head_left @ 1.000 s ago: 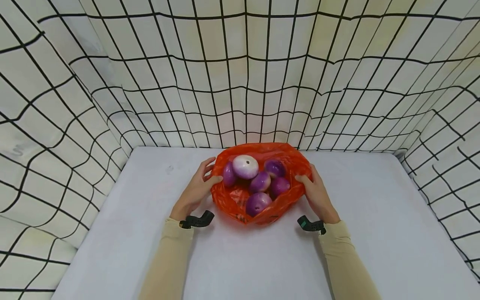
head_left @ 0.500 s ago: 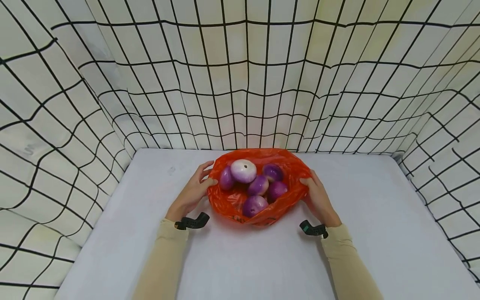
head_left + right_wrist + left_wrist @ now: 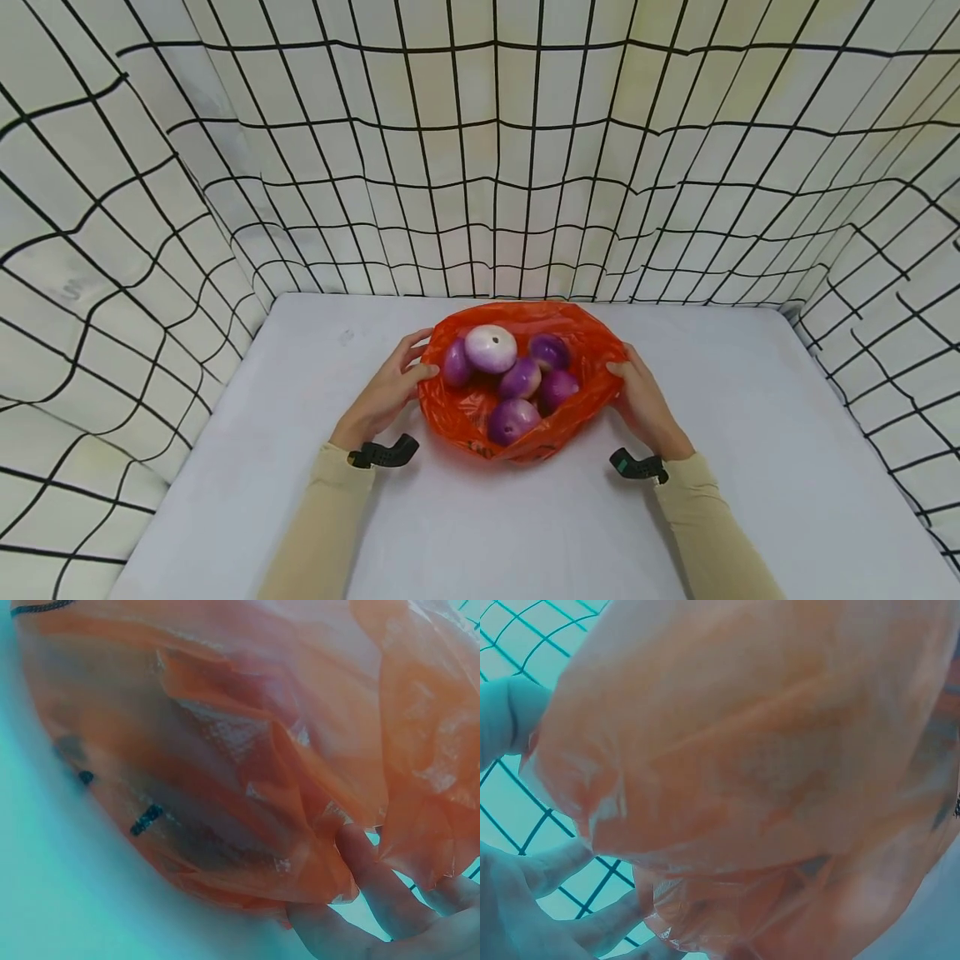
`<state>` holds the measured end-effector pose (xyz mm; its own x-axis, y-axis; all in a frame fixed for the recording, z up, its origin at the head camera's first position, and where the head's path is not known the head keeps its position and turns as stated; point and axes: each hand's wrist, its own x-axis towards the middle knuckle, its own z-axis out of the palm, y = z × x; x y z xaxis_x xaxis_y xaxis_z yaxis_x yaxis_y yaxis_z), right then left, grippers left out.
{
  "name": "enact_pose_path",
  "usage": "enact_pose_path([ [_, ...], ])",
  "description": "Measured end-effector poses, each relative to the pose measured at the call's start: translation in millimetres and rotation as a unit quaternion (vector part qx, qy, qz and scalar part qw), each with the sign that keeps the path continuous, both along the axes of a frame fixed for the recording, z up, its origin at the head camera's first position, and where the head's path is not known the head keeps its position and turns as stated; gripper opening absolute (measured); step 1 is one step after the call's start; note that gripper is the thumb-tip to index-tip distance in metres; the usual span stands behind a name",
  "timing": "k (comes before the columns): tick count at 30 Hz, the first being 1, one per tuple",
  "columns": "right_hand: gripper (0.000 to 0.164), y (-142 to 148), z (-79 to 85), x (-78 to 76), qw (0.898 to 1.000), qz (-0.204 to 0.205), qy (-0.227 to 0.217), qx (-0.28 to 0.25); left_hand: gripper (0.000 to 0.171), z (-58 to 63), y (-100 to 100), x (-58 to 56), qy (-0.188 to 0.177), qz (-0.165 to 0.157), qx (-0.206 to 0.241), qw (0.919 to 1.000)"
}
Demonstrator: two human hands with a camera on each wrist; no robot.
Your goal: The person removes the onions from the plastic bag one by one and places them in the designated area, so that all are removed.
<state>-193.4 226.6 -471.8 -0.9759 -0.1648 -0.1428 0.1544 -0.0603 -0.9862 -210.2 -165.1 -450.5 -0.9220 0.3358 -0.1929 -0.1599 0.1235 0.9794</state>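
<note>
A red plastic bag [image 3: 472,408], its mouth spread wide, sits near the back of the white table. Inside lie several glossy, round purple vegetables [image 3: 513,421] resembling onions; a mostly white one [image 3: 491,348] is at the upper left. My left hand [image 3: 386,387] grips the bag's left edge, thumb over the rim and fingers outside. At the opposite edge my right hand [image 3: 647,400] pinches the rim in the same way. Both wrist views are largely filled by the crinkled side of the bag [image 3: 727,765], with the fingers [image 3: 382,885] at its edge.
Black netting [image 3: 495,125] over pale walls encloses the back and both sides of the white table [image 3: 510,533]. A dark wrist-worn device [image 3: 386,452] is on my left wrist, another [image 3: 636,465] on the right. Both forearms wear beige sleeves.
Compared with a second ago, the bag and both hands appear slightly lower in the head view, and the right hand a little farther right. Both hands keep their hold; the vegetables stay inside.
</note>
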Motion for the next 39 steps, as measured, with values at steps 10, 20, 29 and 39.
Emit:
enact_pose_path([
  [10,0.048,6.8,0.3,17.4,1.000,0.020,0.004,-0.009,0.072,-4.1,-4.5,17.4,-0.004,-0.016,0.000,0.9999],
  [20,0.051,17.4,5.2,27.3,0.999,0.019,0.009,0.038,0.075,4.0,-12.6,19.9,0.002,-0.017,-0.033,0.9993],
  [29,0.068,30.4,25.9,22.4,0.996,0.014,0.023,0.088,0.074,22.0,-15.8,16.9,0.024,0.016,-0.094,0.9952],
  [39,0.065,29.2,47.8,17.6,0.992,0.038,-0.011,0.118,0.072,29.4,-12.3,16.3,0.029,-0.024,-0.078,0.9962],
])
